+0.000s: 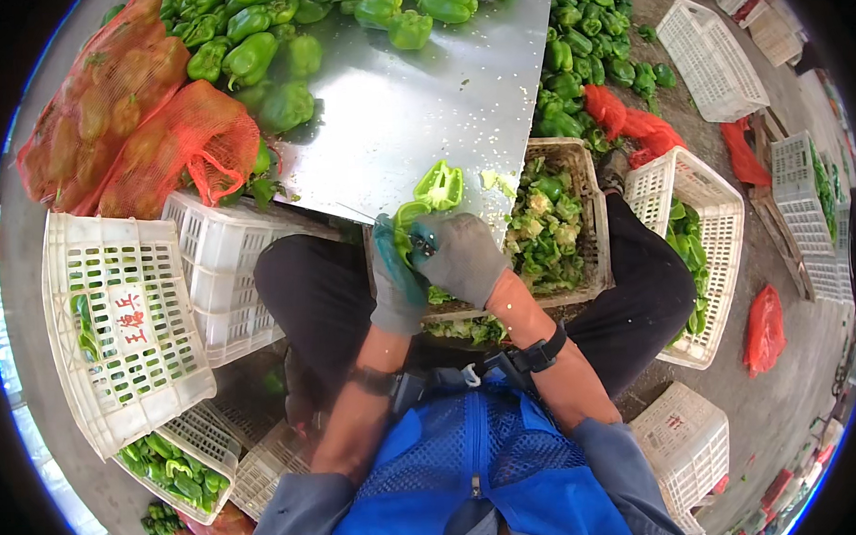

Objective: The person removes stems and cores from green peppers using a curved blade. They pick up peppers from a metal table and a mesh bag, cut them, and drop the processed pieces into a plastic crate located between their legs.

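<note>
My left hand [399,276], in a grey and green work glove, is closed around a cut piece of green bell pepper [406,223] at the near edge of the metal tabletop [413,108]. My right hand [465,255], in a grey glove, presses against it with curled fingers. Something small and dark shows between the two hands, too hidden to name. Just beyond them lies an opened bell pepper half [439,185], its pale inside facing up. Pale seeds and scraps are scattered over the metal. Whole green bell peppers [251,59] are heaped at the far left of the tabletop.
Between my knees stands a crate [591,215] of pepper cores and trimmings. White crates [128,320] flank my left leg; another crate [728,229] with green pieces is at my right. Red mesh sacks [102,109] lean far left. More peppers [581,45] lie piled beyond the table.
</note>
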`<move>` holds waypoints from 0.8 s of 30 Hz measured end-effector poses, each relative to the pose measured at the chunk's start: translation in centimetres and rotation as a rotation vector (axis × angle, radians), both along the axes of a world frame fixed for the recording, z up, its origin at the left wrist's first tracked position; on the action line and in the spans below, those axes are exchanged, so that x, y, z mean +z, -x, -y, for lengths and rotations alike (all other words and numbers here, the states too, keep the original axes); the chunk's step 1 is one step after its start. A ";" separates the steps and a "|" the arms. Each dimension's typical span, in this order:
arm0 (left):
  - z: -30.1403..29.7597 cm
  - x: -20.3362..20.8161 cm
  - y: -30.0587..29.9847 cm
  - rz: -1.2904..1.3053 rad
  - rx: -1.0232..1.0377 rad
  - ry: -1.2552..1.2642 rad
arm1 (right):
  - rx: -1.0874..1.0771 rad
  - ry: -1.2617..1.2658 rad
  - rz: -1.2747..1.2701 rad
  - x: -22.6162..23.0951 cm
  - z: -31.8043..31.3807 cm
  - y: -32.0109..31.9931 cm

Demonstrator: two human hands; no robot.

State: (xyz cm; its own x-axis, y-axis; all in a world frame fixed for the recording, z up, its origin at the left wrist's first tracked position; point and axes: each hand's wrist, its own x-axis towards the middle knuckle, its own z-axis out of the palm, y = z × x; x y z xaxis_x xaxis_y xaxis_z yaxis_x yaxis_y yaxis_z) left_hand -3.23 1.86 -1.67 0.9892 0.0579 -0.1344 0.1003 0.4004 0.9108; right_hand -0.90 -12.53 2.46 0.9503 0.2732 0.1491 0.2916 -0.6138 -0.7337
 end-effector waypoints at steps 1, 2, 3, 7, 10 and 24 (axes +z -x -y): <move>-0.1 0.1 -0.1 -0.012 -0.007 0.102 | -0.001 0.001 -0.001 -0.1 0.0 0.6; -0.2 0.2 -0.3 -0.025 -0.015 0.204 | -0.013 -0.057 -0.008 -0.2 0.1 1.3; -0.4 0.4 -0.6 -0.023 -0.015 0.205 | -0.024 -0.115 -0.013 -0.2 0.3 1.7; -1.5 2.0 -2.8 -0.078 0.174 0.083 | -0.230 -0.247 -0.280 3.1 1.3 0.9; -1.9 5.8 -4.2 -0.199 0.150 -0.303 | -0.490 -0.093 0.078 3.2 -0.1 -2.1; -4.1 2.6 -7.8 0.498 0.458 -1.433 | -0.186 0.241 0.069 -3.0 -1.1 -5.7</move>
State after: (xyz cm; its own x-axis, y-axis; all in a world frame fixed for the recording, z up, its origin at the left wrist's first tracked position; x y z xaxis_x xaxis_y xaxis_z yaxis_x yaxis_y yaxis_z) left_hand 4.53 5.93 0.93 0.7796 0.1393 0.6106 -0.1946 -0.8728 0.4475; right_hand 4.80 -11.40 -0.56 0.9773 0.1308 0.1669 0.2018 -0.8151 -0.5431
